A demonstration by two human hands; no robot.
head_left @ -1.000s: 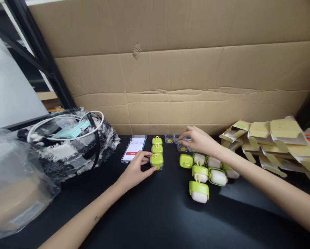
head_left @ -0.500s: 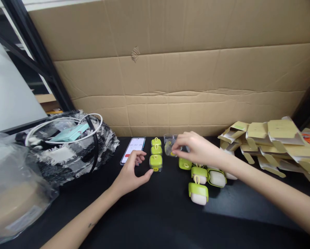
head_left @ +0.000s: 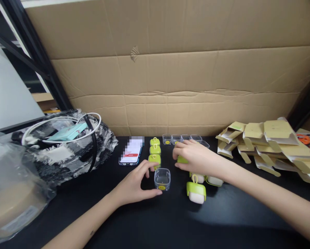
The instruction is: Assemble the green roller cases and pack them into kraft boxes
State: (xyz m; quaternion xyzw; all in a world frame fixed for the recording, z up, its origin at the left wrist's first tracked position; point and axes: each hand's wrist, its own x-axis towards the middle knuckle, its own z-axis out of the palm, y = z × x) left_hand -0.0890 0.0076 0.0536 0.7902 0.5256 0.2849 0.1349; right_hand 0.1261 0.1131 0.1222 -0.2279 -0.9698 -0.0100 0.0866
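Observation:
A small clear plastic box (head_left: 162, 178) with a yellow sticker stands on the black table (head_left: 155, 221), held between the thumb and fingers of my left hand (head_left: 135, 184). Behind it runs a column of three clear boxes filled with green cases (head_left: 155, 150). My right hand (head_left: 193, 157) is closed over a loose green case (head_left: 182, 159) at the top of a pile of green-and-cream cases (head_left: 196, 192). A row of empty clear boxes (head_left: 182, 138) sits at the back.
A phone (head_left: 131, 152) with a lit screen lies left of the column. A black-and-white bag (head_left: 66, 148) with a white cable and a plastic-wrapped bundle (head_left: 12, 193) fill the left. Flat cardboard cartons (head_left: 274, 141) are stacked on the right. A cardboard sheet (head_left: 170, 69) closes the back.
My right hand carried an empty clear box from the back row to the front of the column, then moved onto a green case. My left hand shifted nearer and took the clear box.

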